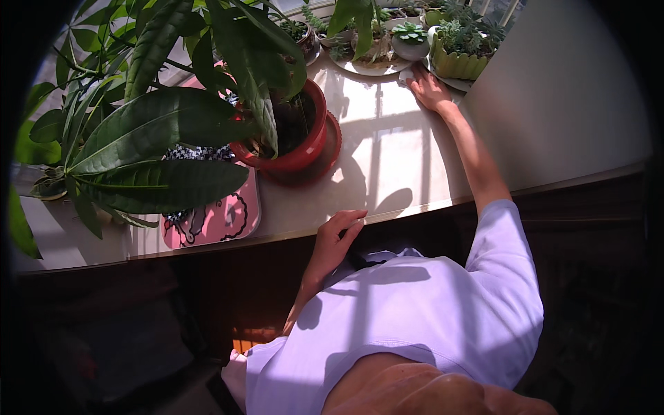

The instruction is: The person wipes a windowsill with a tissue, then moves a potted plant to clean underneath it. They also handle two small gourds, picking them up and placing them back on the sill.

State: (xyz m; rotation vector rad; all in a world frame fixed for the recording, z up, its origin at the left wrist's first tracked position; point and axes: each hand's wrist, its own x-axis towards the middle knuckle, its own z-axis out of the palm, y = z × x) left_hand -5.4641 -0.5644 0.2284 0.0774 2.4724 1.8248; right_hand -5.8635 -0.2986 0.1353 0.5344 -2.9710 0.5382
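At the back right of the windowsill, my right hand (429,92) lies palm down with its arm stretched out. Its fingers press on a white cloth (406,77), mostly hidden beneath them, close to the green scalloped planter (456,59) and a pale round pot (411,50) with a succulent. My left hand (340,231) rests by the sill's front edge, holding nothing, thumb and fingers slightly apart. Sunlight and window-bar shadows fall across the pale sill top (386,135) between the hands.
A red plant pot (314,150) on a red saucer (334,155) stands left of centre. Its broad leaves (155,116) overhang a pink patterned cushion or mat (244,218). Several potted succulents crowd the back, some on a white plate (365,70). A pale wall-like surface (565,104) borders the right.
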